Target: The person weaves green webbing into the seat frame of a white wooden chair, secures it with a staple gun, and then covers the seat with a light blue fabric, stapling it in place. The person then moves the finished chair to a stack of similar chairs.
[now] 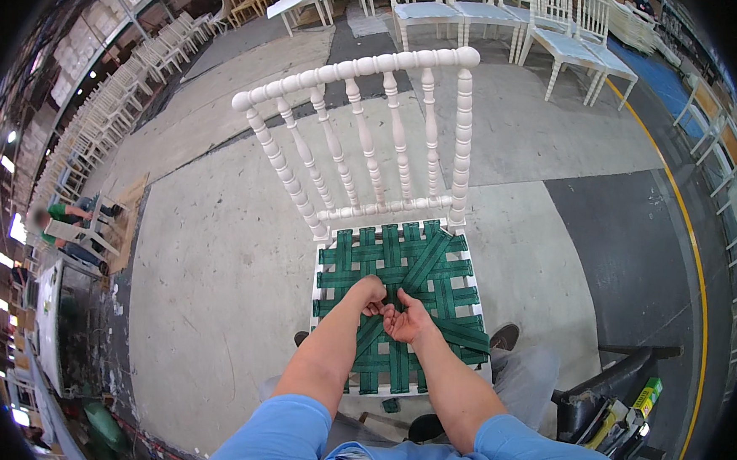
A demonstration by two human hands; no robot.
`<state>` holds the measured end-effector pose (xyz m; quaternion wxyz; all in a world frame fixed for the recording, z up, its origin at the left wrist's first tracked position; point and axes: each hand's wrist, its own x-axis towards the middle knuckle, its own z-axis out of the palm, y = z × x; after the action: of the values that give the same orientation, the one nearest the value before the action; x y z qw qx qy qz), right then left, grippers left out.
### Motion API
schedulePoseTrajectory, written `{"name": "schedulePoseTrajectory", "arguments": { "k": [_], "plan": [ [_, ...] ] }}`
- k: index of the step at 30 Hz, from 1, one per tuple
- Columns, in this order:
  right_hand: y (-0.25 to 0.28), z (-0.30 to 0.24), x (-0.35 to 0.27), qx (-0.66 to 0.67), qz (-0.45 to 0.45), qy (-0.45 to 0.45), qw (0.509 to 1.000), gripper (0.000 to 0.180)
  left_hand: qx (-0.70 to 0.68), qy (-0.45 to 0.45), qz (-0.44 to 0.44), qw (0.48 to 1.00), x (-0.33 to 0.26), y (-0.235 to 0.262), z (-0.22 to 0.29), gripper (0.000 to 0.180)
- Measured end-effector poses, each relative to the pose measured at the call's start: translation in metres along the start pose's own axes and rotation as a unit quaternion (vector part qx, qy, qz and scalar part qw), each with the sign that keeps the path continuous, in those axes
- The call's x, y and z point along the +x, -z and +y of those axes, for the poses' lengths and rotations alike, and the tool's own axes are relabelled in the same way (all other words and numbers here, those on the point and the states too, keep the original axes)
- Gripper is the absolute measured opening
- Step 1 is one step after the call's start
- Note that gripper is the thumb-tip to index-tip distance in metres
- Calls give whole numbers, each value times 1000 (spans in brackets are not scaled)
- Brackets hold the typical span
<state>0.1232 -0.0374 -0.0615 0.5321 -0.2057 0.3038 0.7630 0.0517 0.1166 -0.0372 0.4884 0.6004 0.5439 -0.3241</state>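
A white wooden chair [463, 135] with turned spindles in its back stands in front of me. Its seat is a lattice of green webbing [365, 279], woven over and under across the white frame. One loose green strap [424, 265] slants over the weave from the far right corner toward my fingers, and more webbing lies across the right side. At the middle of the seat, my left hand [369, 296] is closed on the strap, its fingers bent downward. Touching close beside it, my right hand [408, 319] pinches the webbing. The fingers partly hide the strap between them.
White chairs with pale seats [422, 11] line the far side. More chairs [128, 89] run along the left, where a seated person [70, 212] has a chair part. At my right are a black seat [585, 408] holding tools and a yellow-green box [648, 397].
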Motion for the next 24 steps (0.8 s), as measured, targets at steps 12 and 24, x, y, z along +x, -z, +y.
{"name": "schedulePoseTrajectory", "arguments": {
  "k": [12, 24],
  "plan": [
    [-8, 32, -93, -580, 147, 323, 733, 38, 99, -194, 448, 867, -34, -27, -30, 21],
    [83, -32, -224, -754, 388, 288, 445, 91, 34, -252, 459, 852, -116, 72, -17, 30]
  ]
}}
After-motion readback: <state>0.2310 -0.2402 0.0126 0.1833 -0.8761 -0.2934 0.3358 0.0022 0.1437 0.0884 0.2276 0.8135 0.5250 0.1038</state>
